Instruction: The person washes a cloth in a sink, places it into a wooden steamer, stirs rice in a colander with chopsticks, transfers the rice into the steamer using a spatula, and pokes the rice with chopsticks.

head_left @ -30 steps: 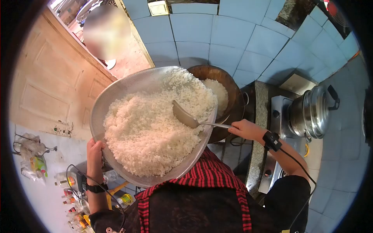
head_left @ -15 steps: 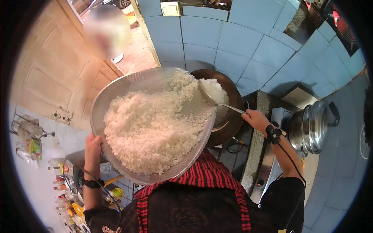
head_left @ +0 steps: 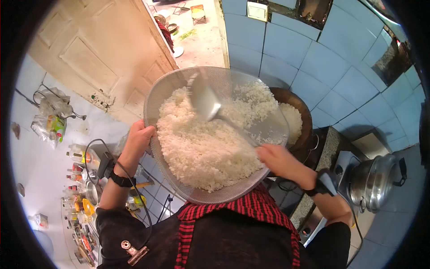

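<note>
Well left of the mesh basket (head_left: 197,196), bottles (head_left: 85,158) clustered near the wall. At the basket's left rim, left hand (head_left: 141,136) closed round the edge, fingers partly hidden underneath. Inside basket, rice (head_left: 201,157) heaped toward lower left, thinner toward upper right, some mesh bare. Over the basket's upper left part, ladle (head_left: 206,102) head, blurred; cannot tell if touching rice. Long axis of ladle slanting from there down-right across the basket, handle end near its right rim. There, right hand (head_left: 282,161) wrapped round the handle, also blurred; head up and left from it. Right hand on the ladle, left hand apart from it. Past the basket's right rim, partly covered by it, brown pan (head_left: 306,114) with more rice in it. Well right of basket, metal pot (head_left: 374,186).
</note>
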Motion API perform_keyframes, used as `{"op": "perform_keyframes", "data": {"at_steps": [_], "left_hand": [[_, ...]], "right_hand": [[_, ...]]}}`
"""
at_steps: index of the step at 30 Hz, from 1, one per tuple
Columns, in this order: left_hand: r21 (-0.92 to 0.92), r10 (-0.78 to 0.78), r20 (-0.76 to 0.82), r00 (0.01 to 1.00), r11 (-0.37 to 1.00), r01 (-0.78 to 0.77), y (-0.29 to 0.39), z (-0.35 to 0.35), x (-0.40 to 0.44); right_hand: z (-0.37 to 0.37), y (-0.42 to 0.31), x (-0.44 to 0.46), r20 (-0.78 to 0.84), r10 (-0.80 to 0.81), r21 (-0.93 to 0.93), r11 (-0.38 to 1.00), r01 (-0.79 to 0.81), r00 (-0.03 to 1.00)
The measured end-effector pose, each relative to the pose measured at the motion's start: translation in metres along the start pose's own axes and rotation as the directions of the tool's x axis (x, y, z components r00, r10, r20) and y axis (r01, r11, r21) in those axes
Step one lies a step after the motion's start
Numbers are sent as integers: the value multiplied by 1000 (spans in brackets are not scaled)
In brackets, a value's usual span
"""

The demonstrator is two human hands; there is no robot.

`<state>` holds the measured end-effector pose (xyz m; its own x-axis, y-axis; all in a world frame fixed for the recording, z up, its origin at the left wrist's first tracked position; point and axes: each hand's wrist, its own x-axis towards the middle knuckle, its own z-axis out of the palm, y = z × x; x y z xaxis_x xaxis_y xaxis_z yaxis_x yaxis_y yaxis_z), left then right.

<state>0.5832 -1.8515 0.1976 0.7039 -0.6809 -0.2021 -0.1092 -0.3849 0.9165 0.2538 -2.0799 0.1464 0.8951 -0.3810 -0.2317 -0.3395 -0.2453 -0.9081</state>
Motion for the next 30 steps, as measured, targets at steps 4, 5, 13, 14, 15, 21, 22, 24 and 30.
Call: {"op": "perform_keyframes", "data": {"at_steps": [4, 5, 13, 14, 15, 21, 22, 24, 30], "left_hand": [[3, 43, 32, 999, 999, -43, -7, -4, 9], [4, 48, 38, 998, 999, -48, -6, -3, 8], [-9, 78, 25, 997, 997, -78, 10, 6, 2], [-15, 80, 29, 996, 997, -79, 8, 6, 2], [-9, 62, 40, 997, 998, -62, 5, 2, 4], [-6, 75, 73, 995, 997, -74, 4, -2, 9], [-5, 78, 78, 994, 997, -78, 2, -1, 10], [-6, 79, 71, 994, 997, -79, 9, 3, 5], [-1, 48, 54, 997, 999, -48, 17, 6, -2]], "right_hand": [[35, -37, 39, 114, -48, -40, 998, 53, 992], [34, -34, 42, 106, -48, -39, 998, 52, 993], [13, 23, 26, -27, 69, -214, 974, -73, 997], [12, 34, 22, -31, 73, -218, 973, -78, 997], [11, 41, 17, -64, 98, -175, 979, -108, 993], [-19, 52, -24, -112, 353, -70, 930, -362, 929], [-23, 58, -30, -155, 278, -116, 948, -296, 948], [-26, 72, -37, -204, 235, -133, 955, -265, 950], [-31, 97, -49, -309, 167, -212, 947, -239, 936]]}}
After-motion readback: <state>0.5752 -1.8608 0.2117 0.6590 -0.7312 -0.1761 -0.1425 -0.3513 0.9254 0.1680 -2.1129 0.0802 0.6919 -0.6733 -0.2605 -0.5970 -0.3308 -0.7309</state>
